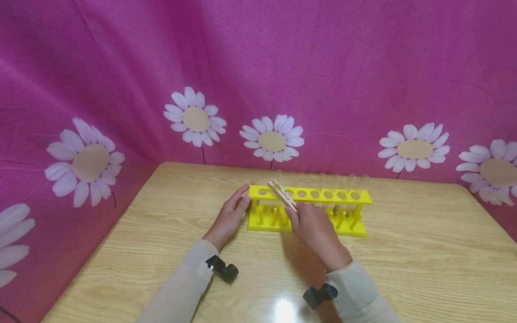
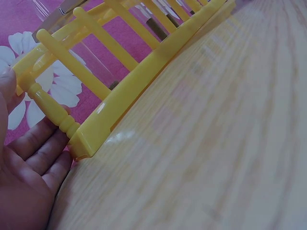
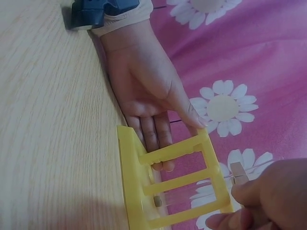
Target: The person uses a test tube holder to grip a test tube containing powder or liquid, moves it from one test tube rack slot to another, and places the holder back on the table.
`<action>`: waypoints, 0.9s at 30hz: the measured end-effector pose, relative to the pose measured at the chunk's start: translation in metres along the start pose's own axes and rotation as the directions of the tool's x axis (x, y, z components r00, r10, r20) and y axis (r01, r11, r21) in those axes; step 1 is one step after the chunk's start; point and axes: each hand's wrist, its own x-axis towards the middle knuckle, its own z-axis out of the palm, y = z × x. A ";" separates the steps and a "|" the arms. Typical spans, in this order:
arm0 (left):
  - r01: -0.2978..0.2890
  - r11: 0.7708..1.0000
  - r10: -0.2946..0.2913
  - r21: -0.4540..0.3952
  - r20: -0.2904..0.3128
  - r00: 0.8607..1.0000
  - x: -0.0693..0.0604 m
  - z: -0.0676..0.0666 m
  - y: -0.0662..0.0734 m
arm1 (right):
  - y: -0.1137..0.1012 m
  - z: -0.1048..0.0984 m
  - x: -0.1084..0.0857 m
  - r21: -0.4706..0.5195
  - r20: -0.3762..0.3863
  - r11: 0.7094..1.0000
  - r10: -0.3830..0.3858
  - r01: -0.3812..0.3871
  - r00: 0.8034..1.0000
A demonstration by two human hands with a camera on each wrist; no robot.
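Observation:
A yellow test tube rack (image 1: 308, 195) stands on the table. My left hand (image 1: 228, 220) holds its left end, the thumb at the top plate and the fingers around the end post (image 2: 50, 108). With my right hand (image 1: 317, 229) I grip a wooden test tube clamp (image 1: 282, 196), slanted over the rack's left part. The clamp's tip is at a glass test tube (image 1: 279, 175) in a hole near the left end; whether it grips the tube I cannot tell. Several more glass tubes (image 1: 336, 180) stand in the right holes, some with brown matter (image 2: 156, 28) low down.
The rack stands on a light wooden table (image 1: 424, 251), towards its back edge. A pink cloth (image 1: 335, 80) with white flowers hangs behind and at both sides. Upright yellow pegs (image 1: 260, 216) line the rack's front. Light glares off the table (image 1: 284, 309) near me.

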 end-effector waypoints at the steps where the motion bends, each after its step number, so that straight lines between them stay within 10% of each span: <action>1: 0.001 1.000 -0.001 -0.001 0.000 1.000 0.000 0.000 0.000 | 0.000 0.000 0.000 0.001 0.000 1.000 -0.001 0.001 1.000; 27: -0.029 0.999 0.029 -0.014 -0.004 1.000 -0.001 0.000 0.001 | 0.000 -0.001 -0.002 -0.020 -0.014 0.999 -0.044 0.044 0.999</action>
